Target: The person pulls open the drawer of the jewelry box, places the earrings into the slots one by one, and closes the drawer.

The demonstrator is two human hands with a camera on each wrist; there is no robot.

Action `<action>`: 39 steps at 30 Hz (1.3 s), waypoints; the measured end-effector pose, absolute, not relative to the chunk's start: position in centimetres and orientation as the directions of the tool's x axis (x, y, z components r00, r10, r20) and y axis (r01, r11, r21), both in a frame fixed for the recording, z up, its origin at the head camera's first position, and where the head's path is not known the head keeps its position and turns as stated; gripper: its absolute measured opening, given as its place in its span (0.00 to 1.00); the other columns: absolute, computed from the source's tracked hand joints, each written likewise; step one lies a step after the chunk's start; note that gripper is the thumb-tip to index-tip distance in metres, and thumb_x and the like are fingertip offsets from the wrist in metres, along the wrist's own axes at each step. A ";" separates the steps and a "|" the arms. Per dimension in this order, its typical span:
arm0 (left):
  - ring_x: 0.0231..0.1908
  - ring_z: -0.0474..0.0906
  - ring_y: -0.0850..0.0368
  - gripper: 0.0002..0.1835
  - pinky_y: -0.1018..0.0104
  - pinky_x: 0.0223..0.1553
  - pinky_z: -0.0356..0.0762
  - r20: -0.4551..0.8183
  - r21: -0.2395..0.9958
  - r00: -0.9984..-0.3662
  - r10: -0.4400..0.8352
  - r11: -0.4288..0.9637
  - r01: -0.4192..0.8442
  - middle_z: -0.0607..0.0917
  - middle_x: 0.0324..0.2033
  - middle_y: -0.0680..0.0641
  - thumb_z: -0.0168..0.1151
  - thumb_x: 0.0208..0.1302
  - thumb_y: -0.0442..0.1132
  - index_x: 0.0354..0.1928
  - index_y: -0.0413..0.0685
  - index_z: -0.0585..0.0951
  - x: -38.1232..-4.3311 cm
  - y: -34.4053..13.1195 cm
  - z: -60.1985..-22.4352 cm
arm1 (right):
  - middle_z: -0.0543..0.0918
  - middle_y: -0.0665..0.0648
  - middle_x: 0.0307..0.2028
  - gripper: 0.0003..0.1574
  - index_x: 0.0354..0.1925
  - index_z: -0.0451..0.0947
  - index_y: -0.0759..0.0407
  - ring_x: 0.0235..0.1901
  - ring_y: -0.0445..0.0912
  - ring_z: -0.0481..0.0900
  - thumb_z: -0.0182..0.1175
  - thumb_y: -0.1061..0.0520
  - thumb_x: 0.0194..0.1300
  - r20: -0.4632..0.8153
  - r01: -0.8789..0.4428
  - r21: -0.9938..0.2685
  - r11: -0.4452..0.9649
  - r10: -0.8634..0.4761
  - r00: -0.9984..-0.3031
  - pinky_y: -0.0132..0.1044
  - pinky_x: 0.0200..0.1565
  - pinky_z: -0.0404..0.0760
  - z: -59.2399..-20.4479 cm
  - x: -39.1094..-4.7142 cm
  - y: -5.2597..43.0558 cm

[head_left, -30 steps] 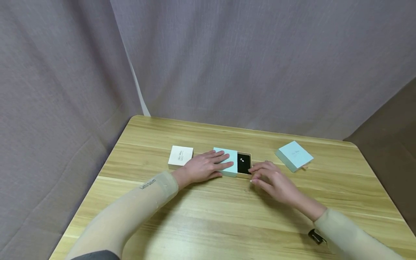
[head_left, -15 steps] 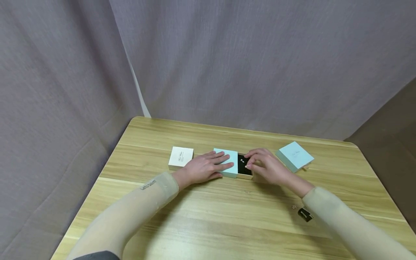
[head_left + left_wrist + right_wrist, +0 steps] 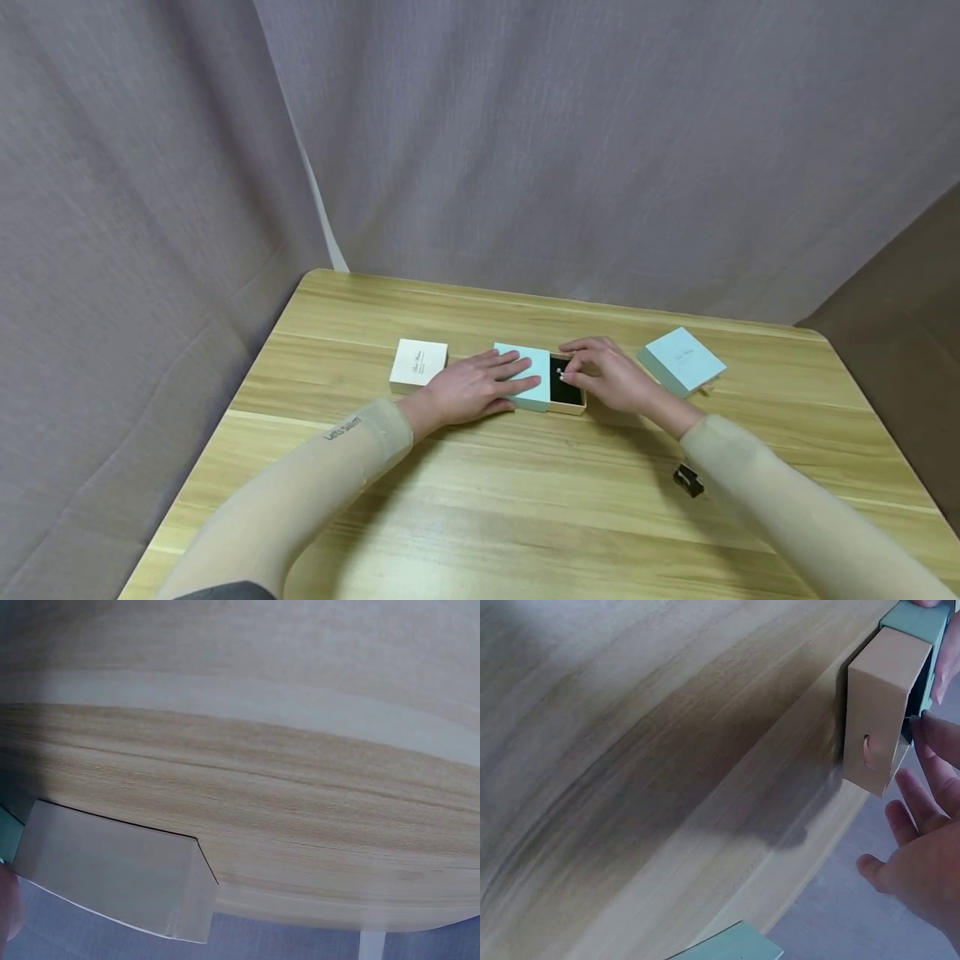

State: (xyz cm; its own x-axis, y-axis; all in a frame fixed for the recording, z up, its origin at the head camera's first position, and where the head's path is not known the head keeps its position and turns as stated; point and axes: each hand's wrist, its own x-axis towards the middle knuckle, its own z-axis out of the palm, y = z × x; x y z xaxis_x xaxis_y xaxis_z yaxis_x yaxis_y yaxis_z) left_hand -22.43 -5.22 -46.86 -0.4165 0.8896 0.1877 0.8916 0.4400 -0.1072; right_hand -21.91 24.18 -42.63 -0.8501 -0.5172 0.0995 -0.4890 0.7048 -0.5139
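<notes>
In the head view my left hand [image 3: 480, 383] lies spread on the light-blue sleeve [image 3: 534, 367] of a small jewelry box. A tan drawer [image 3: 566, 409] with a black insert [image 3: 564, 393] sticks out of the sleeve's right side. Over that insert, my right hand [image 3: 611, 379] pinches a tiny shiny earring [image 3: 562, 377] between thumb and index finger. Another small shiny piece [image 3: 558, 368] sits on the insert right beside it. From the right wrist, the drawer [image 3: 874, 712] shows a ribbon tab, and my right fingertips [image 3: 922, 724] are at its opening.
Left of the sleeve stands a white box [image 3: 418, 363] with lettering, also large in the left wrist view. A second light-blue box [image 3: 682, 361] is at the right. A small black piece [image 3: 687, 481] lies beside my right sleeve [image 3: 738, 471]. Grey curtains [image 3: 570, 150] back the wooden table [image 3: 480, 517].
My right hand has moved up and left from the drawer's front corner to over the black insert, bringing the pinched earring beside the other piece. My left hand has stayed on the sleeve.
</notes>
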 end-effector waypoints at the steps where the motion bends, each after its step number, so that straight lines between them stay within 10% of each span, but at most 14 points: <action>1: 0.79 0.64 0.48 0.31 0.53 0.80 0.62 0.189 -0.108 -0.416 0.889 0.440 0.892 0.68 0.79 0.45 0.57 0.83 0.54 0.82 0.58 0.68 -22.4 -5.2 -46.9 | 0.81 0.70 0.65 0.09 0.33 0.86 0.53 0.68 0.69 0.72 0.68 0.62 0.74 0.093 -0.484 -0.518 0.705 -0.517 -0.851 0.71 0.70 0.65 -42.6 -22.0 24.2; 39: 0.79 0.64 0.49 0.31 0.53 0.80 0.62 0.194 -0.100 -0.422 0.886 0.446 0.890 0.68 0.80 0.45 0.57 0.82 0.55 0.82 0.59 0.68 -22.5 -5.3 -47.1 | 0.79 0.68 0.68 0.11 0.29 0.85 0.49 0.72 0.70 0.67 0.73 0.58 0.70 0.054 -0.487 -0.408 0.772 -0.512 -0.857 0.76 0.72 0.56 -43.2 -22.6 23.4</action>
